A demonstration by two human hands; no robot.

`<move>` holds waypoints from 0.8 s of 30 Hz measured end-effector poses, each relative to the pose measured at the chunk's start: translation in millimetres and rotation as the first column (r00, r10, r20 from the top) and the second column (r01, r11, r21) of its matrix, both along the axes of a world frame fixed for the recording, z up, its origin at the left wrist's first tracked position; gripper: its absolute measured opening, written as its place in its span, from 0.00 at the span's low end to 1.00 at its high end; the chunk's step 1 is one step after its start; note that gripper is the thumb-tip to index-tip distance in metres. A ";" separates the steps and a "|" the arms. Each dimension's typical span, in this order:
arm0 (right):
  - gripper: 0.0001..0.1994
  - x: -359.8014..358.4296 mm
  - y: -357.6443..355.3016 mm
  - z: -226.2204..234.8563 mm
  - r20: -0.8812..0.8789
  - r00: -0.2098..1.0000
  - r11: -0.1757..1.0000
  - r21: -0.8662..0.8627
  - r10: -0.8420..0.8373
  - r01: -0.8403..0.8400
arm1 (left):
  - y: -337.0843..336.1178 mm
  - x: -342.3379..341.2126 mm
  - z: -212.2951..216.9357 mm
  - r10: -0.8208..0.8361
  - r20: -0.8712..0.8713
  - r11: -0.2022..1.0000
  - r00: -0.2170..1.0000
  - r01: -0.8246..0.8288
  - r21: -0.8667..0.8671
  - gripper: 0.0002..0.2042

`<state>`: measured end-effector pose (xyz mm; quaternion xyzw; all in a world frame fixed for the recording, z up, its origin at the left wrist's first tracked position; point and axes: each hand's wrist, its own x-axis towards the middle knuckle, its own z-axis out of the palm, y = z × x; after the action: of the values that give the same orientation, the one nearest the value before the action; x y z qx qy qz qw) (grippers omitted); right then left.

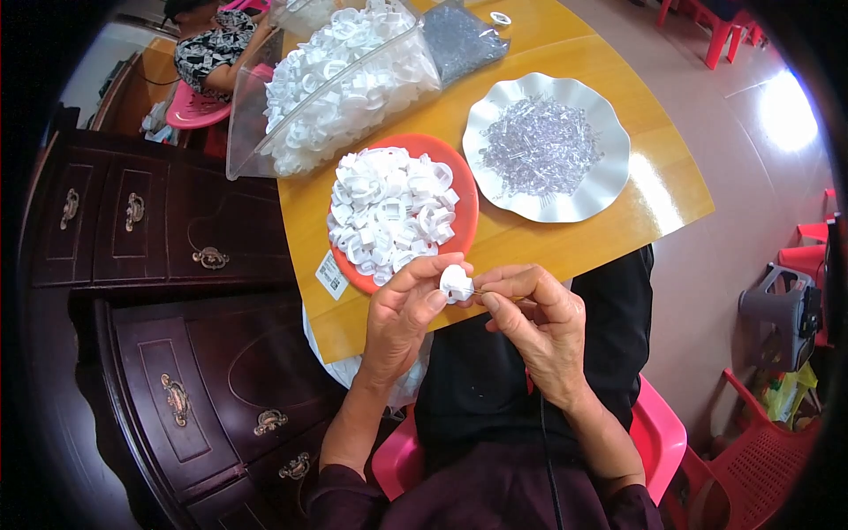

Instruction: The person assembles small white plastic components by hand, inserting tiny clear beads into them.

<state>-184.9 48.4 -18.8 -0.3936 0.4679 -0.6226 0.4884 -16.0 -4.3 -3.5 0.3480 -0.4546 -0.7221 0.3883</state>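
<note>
Between the thumb and fingers of my left hand [399,316] is a small white plastic piece [454,280], rounded at the top with a blocky side. My right hand [546,329] pinches a thin, pin-like part [477,291] whose end meets the right side of that piece; how far it goes in is too small to tell. Both hands are above my lap, just off the table's near edge. Close beyond them, a red plate [468,196] is heaped with similar white pieces. Farther right, a white wavy-rimmed plate [609,184] holds a pile of small clear slender parts [543,141].
A clear plastic bin [250,132] full of white pieces stands at the back left of the yellow table [654,190], beside a bag of dark grey parts [464,40]. A label card [332,276] lies by the red plate. Dark drawers [177,353] flank my left. Another person [216,53] sits far left.
</note>
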 end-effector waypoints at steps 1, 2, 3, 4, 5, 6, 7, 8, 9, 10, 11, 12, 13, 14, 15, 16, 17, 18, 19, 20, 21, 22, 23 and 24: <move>0.04 -0.1 0.2 0.4 0.007 1.000 1.000 0.003 -0.005 0.005 | 0.1 -0.1 -0.2 -0.002 0.010 1.000 1.000 0.002 0.003 0.18; 0.04 -0.3 0.4 0.5 0.007 1.000 1.000 0.004 -0.005 0.005 | 0.2 0.3 -0.5 -0.004 0.021 1.000 1.000 0.003 0.006 0.18; 0.04 -0.8 0.5 0.5 -0.004 1.000 1.000 0.003 0.000 0.000 | 0.0 0.7 -0.9 -0.004 0.022 1.000 1.000 0.004 0.007 0.18; 0.04 -1.2 0.6 0.5 -0.016 1.000 1.000 0.001 0.004 -0.004 | -0.5 1.3 -1.3 -0.016 0.010 1.000 1.000 0.016 0.009 0.18; 0.04 -1.7 0.8 1.2 -0.015 1.000 1.000 0.002 0.004 -0.004 | -0.9 1.6 -1.4 -0.028 -0.002 1.000 1.000 0.028 0.011 0.18; 0.04 -2.1 1.0 2.1 -0.029 1.000 1.000 -0.009 0.010 -0.010 | -1.0 2.0 -1.2 -0.028 -0.002 1.000 1.000 0.028 0.012 0.18; 0.04 -2.4 1.1 2.5 -0.043 0.999 1.000 -0.019 0.015 -0.016 | -1.1 2.5 -1.0 -0.034 -0.012 0.999 0.999 0.034 0.031 0.18; 0.04 -2.3 1.1 2.2 -0.043 0.999 1.000 -0.018 0.015 -0.016 | -1.2 2.5 -1.0 -0.041 -0.023 0.998 0.999 0.042 0.050 0.18; 0.04 -2.2 1.1 1.7 -0.052 0.999 1.000 -0.026 0.009 -0.010 | -1.1 2.0 -0.4 -0.041 -0.022 0.998 0.999 0.042 0.050 0.18; 0.04 -2.1 1.1 1.5 -0.061 0.998 0.999 -0.034 0.002 -0.004 | -0.9 1.2 0.8 -0.039 -0.015 0.998 0.999 0.040 0.057 0.18; 0.04 -2.3 1.3 1.6 -0.061 0.998 0.999 -0.033 0.002 -0.004 | -0.8 0.8 1.3 -0.038 -0.008 0.997 0.999 0.038 0.064 0.18; 0.04 -2.6 1.4 2.1 -0.065 0.998 1.000 -0.029 0.001 -0.003 | -1.1 1.2 1.0 -0.038 -0.008 0.997 0.999 0.038 0.064 0.18; 0.04 -3.0 1.6 2.7 -0.069 0.998 1.000 -0.024 0.000 -0.002 | -1.6 2.0 0.6 -0.041 0.023 0.999 0.999 0.040 0.031 0.18; 0.04 -3.8 1.7 3.3 -0.069 0.998 1.000 -0.024 0.001 -0.002 | -2.2 2.8 0.7 -0.042 0.055 0.999 0.998 0.042 -0.004 0.17; 0.04 -5.2 1.7 4.0 -0.084 0.996 1.000 -0.013 -0.004 0.003 | -2.5 3.0 2.0 -0.042 0.055 0.999 0.998 0.042 -0.004 0.17; 0.04 -6.1 1.6 4.8 -0.099 0.995 1.000 -0.003 -0.008 0.008 | -2.8 2.9 4.0 -0.053 0.061 0.999 0.997 0.054 -0.008 0.18; 0.04 -6.8 1.3 5.9 -0.099 0.995 1.000 -0.003 -0.008 0.008 | -3.0 2.5 5.0 -0.065 0.066 0.998 0.996 0.066 -0.011 0.18; 0.04 -7.6 0.9 6.9 -0.107 0.994 1.000 -0.025 -0.007 0.004 | -3.3 2.2 4.7 -0.065 0.065 0.998 0.996 0.066 -0.011 0.18; 0.04 -8.0 0.7 7.2 -0.115 0.993 0.999 -0.047 -0.005 0.000 | -3.6 1.8 4.3 -0.071 0.059 0.997 0.996 0.073 -0.030 0.18; 0.04 -8.1 0.7 7.2 -0.116 0.993 0.999 -0.047 -0.005 -0.001 | -3.7 1.6 4.3 -0.077 0.052 0.996 0.996 0.080 -0.049 0.18; 0.05 -8.1 0.8 6.9 -0.137 0.991 0.999 -0.054 -0.004 -0.003 | -3.8 1.6 4.1 -0.077 0.052 0.996 0.996 0.079 -0.049 0.18; 0.05 -8.2 0.8 6.4 -0.159 0.987 0.998 -0.060 -0.004 -0.006 | -3.8 1.6 3.8 -0.081 0.059 0.994 0.995 0.085 -0.067 0.18; 0.05 -8.5 1.0 5.5 -0.160 0.987 0.998 -0.059 -0.004 -0.006 | -3.9 1.6 3.0 -0.086 0.066 0.992 0.994 0.091 -0.083 0.18; 0.05 -8.8 1.3 4.6 -0.058 0.998 1.000 0.003 0.029 -0.028 | -4.1 1.5 2.6 -0.086 0.064 0.992 0.994 0.091 -0.082 0.18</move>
<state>-193.7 49.7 -14.2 -0.4176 0.4770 -0.6033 0.4838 -14.4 -8.5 -0.9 0.3325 -0.5115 -0.7076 0.3565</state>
